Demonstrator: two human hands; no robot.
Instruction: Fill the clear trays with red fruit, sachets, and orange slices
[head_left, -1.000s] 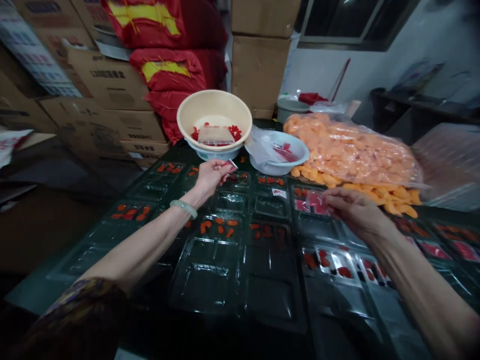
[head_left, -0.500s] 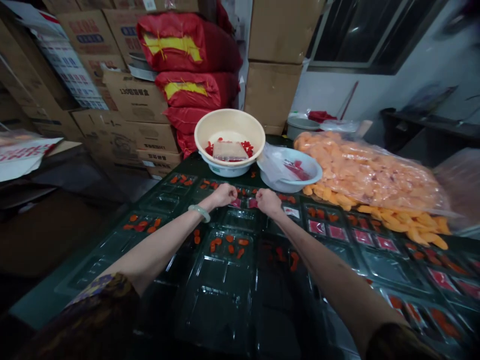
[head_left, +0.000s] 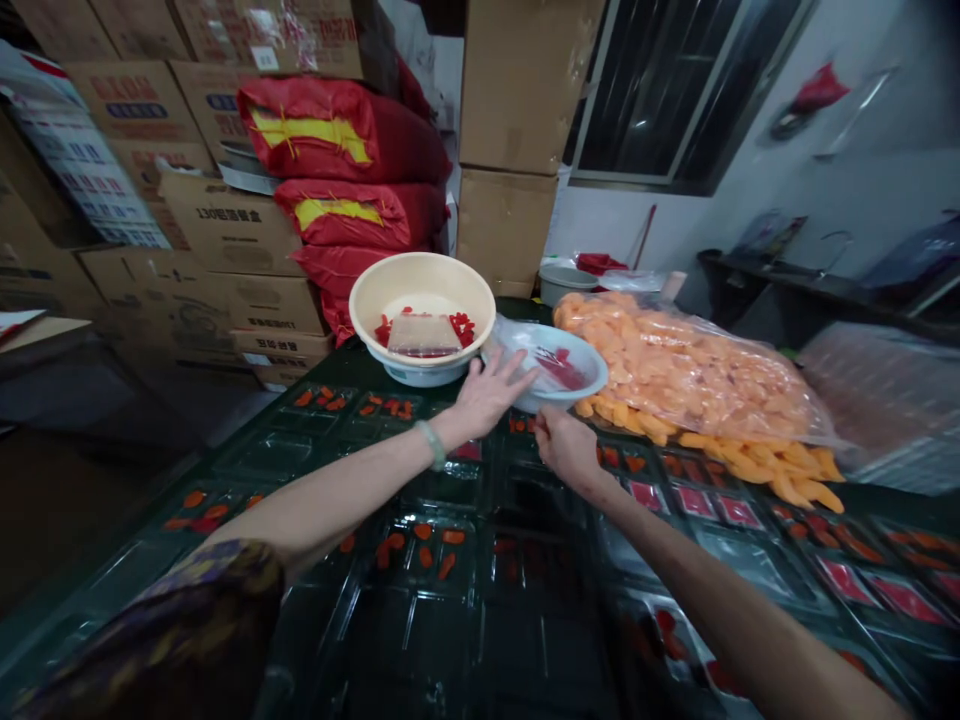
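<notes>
My left hand [head_left: 486, 396] is stretched out with its fingers spread at the near left side of a light-blue bowl [head_left: 597, 372]. Inside the bowl lie small red packets [head_left: 561, 368], and clear plastic film [head_left: 517, 338] covers its left part. My right hand [head_left: 570, 450] is closed just in front of the bowl, above the trays; whatever its fingers hold, if anything, is hidden. Below my left hand a red packet [head_left: 469, 450] shows in a clear compartment tray [head_left: 450, 485]. Orange-red pieces [head_left: 424, 556] sit in the upper compartments of several trays.
A cream basin [head_left: 358, 300] with red pieces and a clear box stands behind my left hand. Right of the bowl, a big plastic bag [head_left: 697, 370] of orange pieces spills onto the dark green table. Cardboard boxes [head_left: 240, 225] and red sacks [head_left: 352, 130] are stacked behind.
My left hand has left the tray and opened towards the blue bowl. My right hand has shifted slightly right, relative to the trays, and stays closed. The camera view has turned right and up.
</notes>
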